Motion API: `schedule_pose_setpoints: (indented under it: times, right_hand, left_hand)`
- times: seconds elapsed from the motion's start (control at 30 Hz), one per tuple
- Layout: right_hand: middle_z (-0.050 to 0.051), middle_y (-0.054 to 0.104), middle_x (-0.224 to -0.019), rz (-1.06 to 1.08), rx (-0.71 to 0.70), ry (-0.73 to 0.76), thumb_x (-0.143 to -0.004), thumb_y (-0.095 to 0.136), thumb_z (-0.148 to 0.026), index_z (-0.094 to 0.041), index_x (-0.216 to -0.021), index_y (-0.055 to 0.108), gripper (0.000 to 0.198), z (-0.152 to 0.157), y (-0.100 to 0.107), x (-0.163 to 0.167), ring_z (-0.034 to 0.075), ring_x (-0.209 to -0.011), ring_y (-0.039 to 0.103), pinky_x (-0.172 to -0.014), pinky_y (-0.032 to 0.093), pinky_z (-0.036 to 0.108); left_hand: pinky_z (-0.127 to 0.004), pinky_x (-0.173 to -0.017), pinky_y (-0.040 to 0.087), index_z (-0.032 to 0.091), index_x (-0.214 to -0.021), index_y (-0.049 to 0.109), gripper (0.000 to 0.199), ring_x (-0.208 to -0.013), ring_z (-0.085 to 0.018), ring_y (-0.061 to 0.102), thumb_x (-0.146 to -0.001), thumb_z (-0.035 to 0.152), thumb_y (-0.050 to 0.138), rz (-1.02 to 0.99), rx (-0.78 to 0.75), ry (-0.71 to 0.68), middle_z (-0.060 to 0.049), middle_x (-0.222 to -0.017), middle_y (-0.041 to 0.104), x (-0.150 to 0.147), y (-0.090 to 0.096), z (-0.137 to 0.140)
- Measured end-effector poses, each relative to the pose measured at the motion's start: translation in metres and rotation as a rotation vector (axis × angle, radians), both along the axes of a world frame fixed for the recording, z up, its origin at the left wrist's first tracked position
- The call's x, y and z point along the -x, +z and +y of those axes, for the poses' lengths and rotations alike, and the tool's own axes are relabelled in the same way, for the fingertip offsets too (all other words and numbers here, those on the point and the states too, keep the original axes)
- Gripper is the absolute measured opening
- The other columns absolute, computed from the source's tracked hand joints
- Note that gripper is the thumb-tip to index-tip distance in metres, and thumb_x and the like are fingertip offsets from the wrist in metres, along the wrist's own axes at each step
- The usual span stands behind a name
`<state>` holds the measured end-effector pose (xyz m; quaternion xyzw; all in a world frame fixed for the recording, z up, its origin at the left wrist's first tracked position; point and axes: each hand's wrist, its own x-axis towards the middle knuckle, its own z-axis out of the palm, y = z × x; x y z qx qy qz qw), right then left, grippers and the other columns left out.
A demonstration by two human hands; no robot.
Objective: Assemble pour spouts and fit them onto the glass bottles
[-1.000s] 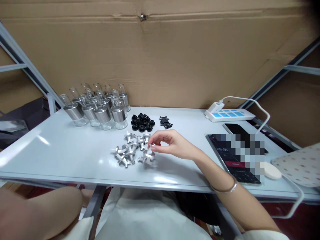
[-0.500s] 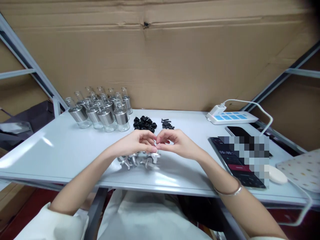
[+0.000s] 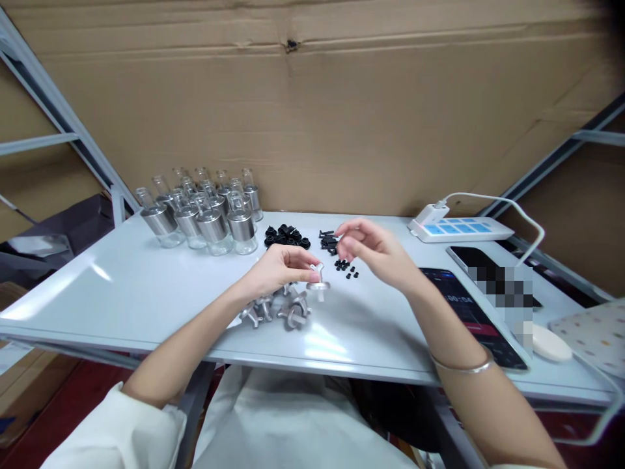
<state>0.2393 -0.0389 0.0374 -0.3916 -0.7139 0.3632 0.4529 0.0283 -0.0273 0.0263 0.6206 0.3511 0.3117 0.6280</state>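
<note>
Remote view, landmark the black round stopper cluster [image 3: 287, 232]. I see clear glass bottles with silver sleeves [image 3: 212, 226] left of it; slender black pieces [image 3: 328, 243], right; tiny black caps [image 3: 342, 266], nearer right. My left hand [image 3: 278, 270], nearer, partly blocks the silver metal spout pile [image 3: 295, 317], pinching one silver flanged spout [image 3: 318, 285]. My right hand [image 3: 378, 251], rightward: released, fingers loosely bent.

The person's bare left hand [image 3: 279, 270] forms a thumb-and-finger pinch. The bare right hand [image 3: 378, 253] hovers apart from it, fingers [image 3: 355, 225] loosely curled.
</note>
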Motion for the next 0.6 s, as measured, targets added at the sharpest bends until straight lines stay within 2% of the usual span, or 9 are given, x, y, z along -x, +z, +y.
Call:
schedule_pose_setpoints:
  times: [0.1,0.2,0.27,0.4,0.6]
  right_hand:
    - [0.001,0.059,-0.067,-0.288,-0.039,-0.198,-0.081,0.058,-0.043,-0.018,-0.08,0.06,0.025,0.008,0.001,-0.022,0.012,-0.058,0.05,-0.056,0.038,0.026]
    - [0.002,0.062,-0.069,-0.697,0.081,-0.13,-0.078,0.059,-0.032,-0.018,-0.078,0.067,0.016,0.016,-0.006,-0.039,0.014,-0.062,0.053,-0.061,0.04,0.027]
    - [0.002,0.064,-0.071,-0.868,0.11,-0.116,-0.072,0.063,-0.026,-0.019,-0.078,0.07,0.012,0.02,-0.012,-0.043,0.015,-0.064,0.055,-0.062,0.04,0.027]
    - [0.003,0.069,-0.083,-0.969,0.141,-0.098,-0.07,0.064,-0.026,-0.021,-0.079,0.072,0.013,0.021,-0.021,-0.04,0.017,-0.071,0.058,-0.065,0.042,0.026]
    - [0.005,0.067,-0.083,-1.052,0.134,-0.163,-0.069,0.064,-0.025,-0.019,-0.079,0.072,0.014,0.02,-0.023,-0.034,0.018,-0.07,0.059,-0.064,0.042,0.026]
  left_hand:
    - [-0.023,-0.065,0.046,0.012,-0.082,0.07,0.031,-0.064,-0.01,0.063,-0.057,0.025,0.082,-0.033,0.025,0.038,-0.002,-0.068,0.069,0.002,-0.002,0.0]
    - [-0.023,-0.066,0.047,0.013,-0.083,0.071,0.031,-0.066,-0.01,0.063,-0.057,0.025,0.082,-0.039,0.031,0.063,-0.002,-0.07,0.07,0.005,-0.005,-0.001]
    - [-0.023,-0.067,0.046,0.013,-0.084,0.071,0.031,-0.065,-0.01,0.063,-0.058,0.026,0.082,-0.028,0.024,0.067,-0.002,-0.07,0.07,0.006,-0.006,-0.002]
    - [-0.024,-0.066,0.046,0.014,-0.085,0.072,0.032,-0.064,-0.01,0.062,-0.058,0.027,0.082,-0.005,0.015,0.064,-0.001,-0.069,0.069,0.008,-0.008,-0.004]
    - [-0.025,-0.069,0.047,0.013,-0.085,0.072,0.033,-0.068,-0.012,0.064,-0.057,0.027,0.082,-0.022,0.037,0.09,-0.003,-0.073,0.071,0.006,-0.008,-0.005]
